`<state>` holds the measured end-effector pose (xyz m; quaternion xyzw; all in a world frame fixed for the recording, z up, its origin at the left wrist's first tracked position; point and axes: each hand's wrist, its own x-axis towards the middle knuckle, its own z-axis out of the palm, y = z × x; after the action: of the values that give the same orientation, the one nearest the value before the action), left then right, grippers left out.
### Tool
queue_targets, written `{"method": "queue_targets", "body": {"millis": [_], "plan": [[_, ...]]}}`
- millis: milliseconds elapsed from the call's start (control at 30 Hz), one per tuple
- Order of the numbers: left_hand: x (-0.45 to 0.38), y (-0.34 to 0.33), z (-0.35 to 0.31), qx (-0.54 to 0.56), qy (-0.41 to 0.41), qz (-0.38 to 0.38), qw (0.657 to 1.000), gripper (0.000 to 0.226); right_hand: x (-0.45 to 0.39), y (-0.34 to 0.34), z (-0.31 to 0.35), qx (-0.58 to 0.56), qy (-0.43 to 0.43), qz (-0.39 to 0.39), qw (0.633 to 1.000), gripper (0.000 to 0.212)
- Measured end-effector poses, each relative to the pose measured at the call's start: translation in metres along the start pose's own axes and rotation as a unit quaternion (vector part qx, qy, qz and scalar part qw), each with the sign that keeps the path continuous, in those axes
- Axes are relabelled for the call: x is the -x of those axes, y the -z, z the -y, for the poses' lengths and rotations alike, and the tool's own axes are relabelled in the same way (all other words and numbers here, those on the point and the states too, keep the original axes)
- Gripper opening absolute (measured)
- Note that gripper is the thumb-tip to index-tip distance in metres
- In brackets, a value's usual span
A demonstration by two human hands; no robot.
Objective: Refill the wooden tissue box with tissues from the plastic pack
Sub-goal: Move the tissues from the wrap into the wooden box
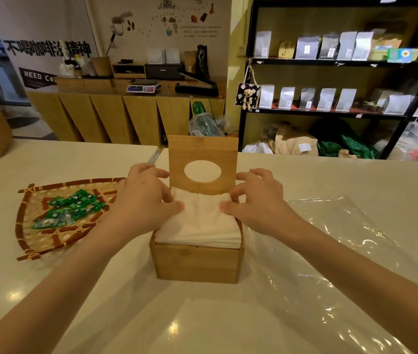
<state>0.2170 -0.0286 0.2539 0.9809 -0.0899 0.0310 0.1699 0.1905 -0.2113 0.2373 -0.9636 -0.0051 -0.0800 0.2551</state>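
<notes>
Tissues (pixel 200 223), seated in the box (pixel 197 263) at counter (pixel 202 318) centre, are pinched by the left hand (pixel 146 199) and right hand (pixel 257 201). The pack (pixel 335 241) is seen at 3 o'clock. Next, likely, the lid (pixel 202 155) is lowered.

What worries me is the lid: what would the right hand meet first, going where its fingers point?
Probably the tissues, which the right hand pinches; beyond them, the left hand. The lid seems behind that line.

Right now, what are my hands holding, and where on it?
Both the left hand and right hand pinch the tissues, at the top sheets' far corners.
</notes>
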Motion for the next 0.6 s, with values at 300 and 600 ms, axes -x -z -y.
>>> {"method": "queue_targets", "body": {"millis": [300,600], "plan": [[0.007,-0.003,-0.007,-0.112,-0.032,0.028,0.993,0.025,0.000,-0.003,0.007,0.085,-0.010,0.035,0.996,0.025],[0.008,-0.015,-0.012,-0.161,-0.016,0.012,0.987,0.032,-0.001,-0.007,0.018,0.229,-0.017,0.039,0.972,0.021]]}}
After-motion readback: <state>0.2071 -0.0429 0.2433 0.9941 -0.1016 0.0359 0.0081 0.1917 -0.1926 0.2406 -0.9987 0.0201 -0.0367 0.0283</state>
